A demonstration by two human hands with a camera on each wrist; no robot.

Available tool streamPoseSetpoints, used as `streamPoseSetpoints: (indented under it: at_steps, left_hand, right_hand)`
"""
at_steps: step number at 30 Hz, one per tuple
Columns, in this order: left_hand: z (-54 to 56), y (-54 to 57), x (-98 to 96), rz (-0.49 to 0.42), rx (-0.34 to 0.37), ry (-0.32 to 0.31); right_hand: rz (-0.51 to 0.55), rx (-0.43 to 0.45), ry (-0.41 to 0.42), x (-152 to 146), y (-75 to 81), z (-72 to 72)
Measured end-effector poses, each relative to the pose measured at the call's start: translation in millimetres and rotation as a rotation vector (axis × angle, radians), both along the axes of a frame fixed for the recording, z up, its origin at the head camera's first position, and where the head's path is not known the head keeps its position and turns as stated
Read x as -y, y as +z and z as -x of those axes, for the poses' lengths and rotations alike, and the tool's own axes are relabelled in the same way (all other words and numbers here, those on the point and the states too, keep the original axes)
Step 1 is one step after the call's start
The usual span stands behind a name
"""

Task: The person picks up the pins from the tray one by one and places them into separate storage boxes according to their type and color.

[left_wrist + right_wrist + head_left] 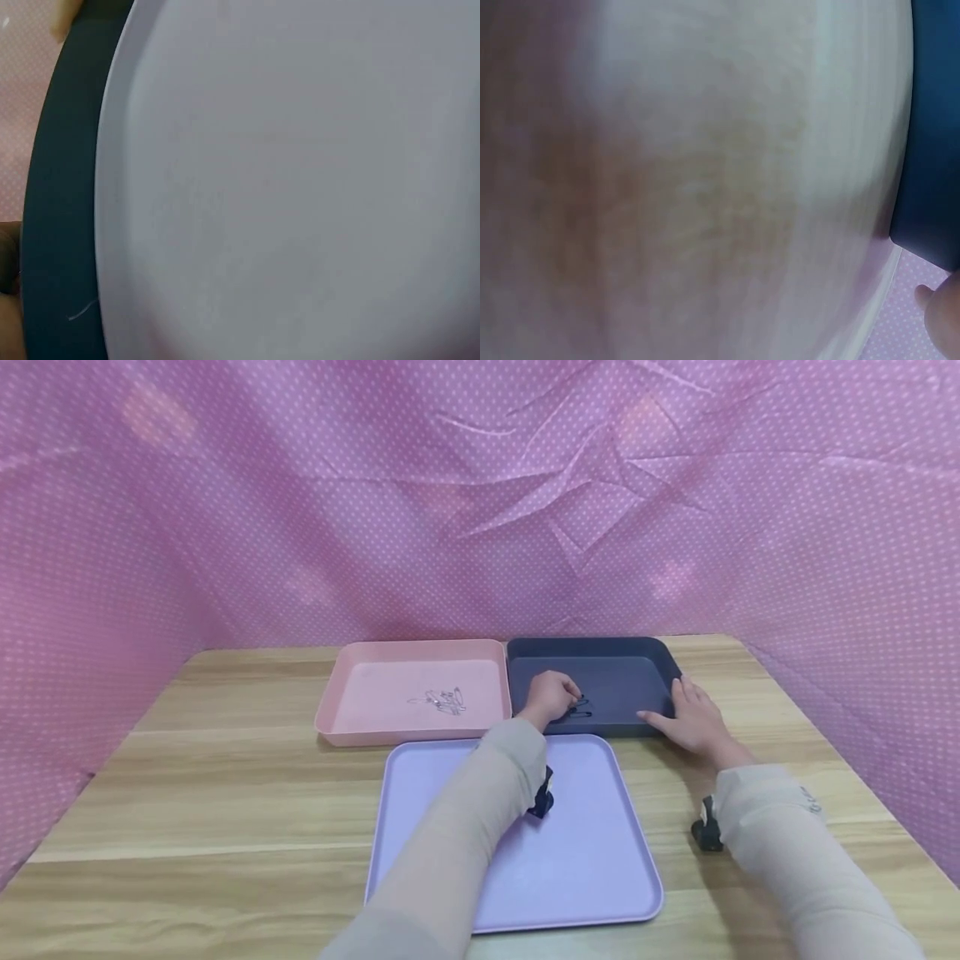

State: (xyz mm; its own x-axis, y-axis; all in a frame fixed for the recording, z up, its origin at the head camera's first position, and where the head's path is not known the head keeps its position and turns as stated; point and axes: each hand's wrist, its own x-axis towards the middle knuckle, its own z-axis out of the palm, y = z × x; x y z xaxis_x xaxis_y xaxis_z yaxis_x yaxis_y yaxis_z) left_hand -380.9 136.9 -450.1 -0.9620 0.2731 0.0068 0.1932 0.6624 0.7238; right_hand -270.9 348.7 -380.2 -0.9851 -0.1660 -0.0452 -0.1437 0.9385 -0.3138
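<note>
In the head view my left hand (pixel 551 696) reaches into the front of the dark tray (pixel 615 667). Its curled fingertips pinch a black safety pin (pixel 581 700), partly covered by the fingers. Other black safety pins (pixel 580 714) lie in the tray just beneath that hand. My right hand (pixel 696 723) rests on the dark tray's front right corner, fingers along the right side and thumb by the front rim. The dark tray's wall (pixel 60 187) crosses the left wrist view. In the right wrist view, part of my right hand (pixel 946 319) shows beside the tray's corner.
A pink tray (pixel 375 722) holding several silver safety pins (pixel 446 700) stands left of the dark one. In front lies a flat lilac tray (pixel 577 860), beneath my left forearm. All rest on a wooden table (pixel 187 793), with a pink dotted cloth (pixel 375 527) behind.
</note>
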Motion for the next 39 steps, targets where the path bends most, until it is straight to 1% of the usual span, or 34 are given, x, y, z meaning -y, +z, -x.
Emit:
streamPoseSetpoints:
  at_steps: [1, 2, 3, 4, 7, 8, 9, 10, 11, 12, 13, 14, 15, 16, 17, 18, 19, 20, 21, 22, 23, 24, 25, 27, 28, 30, 31, 32, 34, 36, 39]
  left_hand:
    - [-2.2, 2.2, -1.2, 0.011, -0.009, 0.009]
    - [-11.8, 11.6, -1.7, 0.032, -0.027, 0.03]
    - [-10.8, 8.5, -3.7, 0.041, -0.061, 0.041]
    - [-10.6, 7.8, -5.4, 0.053, -0.057, 0.052]
    - [0.0, -10.9, -12.4, 0.078, -0.182, 0.076]
    - [3.3, -14.6, -13.6, 0.081, -0.183, 0.071]
    - [13.7, -24.8, -14.9, 0.071, -0.171, 0.051]
    - [14.4, -26.3, -15.8, 0.076, -0.181, 0.048]
    - [12.5, -22.9, -15.8, 0.081, -0.146, 0.04]
    - [12.1, -23.5, -15.4, 0.072, -0.158, 0.032]
    - [14.5, -26.7, -15.5, 0.057, -0.157, 0.023]
    - [2.8, -13.4, -14.4, 0.075, -0.142, 0.03]
    - [5.5, -16.1, -16.5, 0.091, -0.141, 0.034]
    - [10.4, -24.0, -19.6, 0.103, -0.181, 0.043]
    - [15.3, -29.8, -21.9, 0.113, -0.174, 0.043]
    - [24.4, -42.9, -25.4, 0.117, -0.219, 0.051]
    - [34.8, -54.6, -29.0, 0.124, -0.209, 0.053]
    - [39.9, -60.8, -31.8, 0.139, -0.22, 0.06]
    - [59.2, -83.1, -35.1, 0.119, -0.235, 0.045]
    - [63.5, -90.2, -36.1, 0.115, -0.267, 0.047]
    - [64.8, -91.5, -36.3, 0.114, -0.257, 0.045]
    - [60.1, -86.9, -35.0, 0.113, -0.264, 0.044]
    - [49.5, -72.3, -31.4, 0.116, -0.233, 0.038]
    - [17.9, -32.1, -22.6, 0.129, -0.166, 0.04]
    - [0.0, -10.2, -17.9, 0.128, -0.141, 0.046]
    - [-33.9, 30.3, -8.4, 0.111, -0.109, 0.053]
    - [-47.2, 46.7, -4.5, 0.101, -0.088, 0.052]
    - [-57.4, 57.2, -1.4, 0.084, -0.099, 0.055]
    - [-70.4, 71.1, 3.7, 0.073, -0.119, 0.045]
    - [-76.9, 79.0, 7.1, 0.071, -0.132, 0.027]
    - [-79.7, 84.8, 11.8, 0.075, -0.125, -0.007]
  right_hand:
    - [0.001, -0.001, 0.0, 0.0, 0.0, -0.2]
    - [-0.002, -0.003, 0.0, -0.1, -0.1, -0.4]
    - [-0.003, -0.003, 0.0, 0.0, -0.1, -0.6]
    - [-0.004, -0.004, -0.001, 0.2, 0.0, -0.9]
    - [-0.006, -0.004, -0.003, 0.1, -0.1, -0.8]
    - [-0.004, -0.005, -0.004, 0.1, -0.1, -0.7]
    - [0.001, -0.003, -0.006, 0.2, 0.0, -0.6]
    - [0.003, -0.003, -0.006, 0.2, -0.2, -1.0]
    - [0.005, -0.003, -0.006, -0.1, -0.7, -1.1]
    - [0.006, -0.002, -0.007, -0.4, -1.0, -1.3]
    - [0.006, -0.001, -0.007, -0.6, -1.4, -1.5]
    - [0.009, 0.002, -0.009, -0.7, -1.6, -1.8]
    - [0.01, 0.004, -0.01, -1.0, -1.7, -1.9]
    - [0.01, 0.005, -0.011, -1.2, -1.8, -2.1]
    - [0.01, 0.006, -0.011, -1.6, -2.0, -2.2]
    - [0.009, 0.006, -0.011, -1.7, -2.0, -2.3]
    - [0.01, 0.006, -0.011, -1.9, -1.9, -2.5]
    - [0.011, 0.007, -0.011, -2.1, -1.8, -2.6]
    - [0.011, 0.006, -0.01, -2.2, -1.8, -2.8]
    - [0.009, 0.006, -0.01, -2.5, -2.0, -2.9]
    - [0.008, 0.006, -0.009, -2.7, -2.2, -2.9]
    - [0.007, 0.006, -0.009, -3.0, -2.5, -3.1]
    - [0.007, 0.007, -0.009, -2.6, -2.4, -2.9]
    - [0.004, 0.011, -0.008, -2.0, -2.3, -2.5]
    - [0.003, 0.012, -0.007, -1.7, -2.2, -2.4]
    - [0.002, 0.015, -0.006, -1.2, -2.1, -2.1]
    - [0.003, 0.018, -0.005, -1.0, -2.0, -1.8]
    - [0.005, 0.019, -0.006, -0.9, -1.7, -1.7]
    - [0.011, 0.023, -0.005, -0.8, -1.0, -1.5]
    - [0.012, 0.022, -0.003, -1.4, -0.2, -0.8]
    - [0.012, 0.011, 0.0, -2.3, 0.9, -0.1]
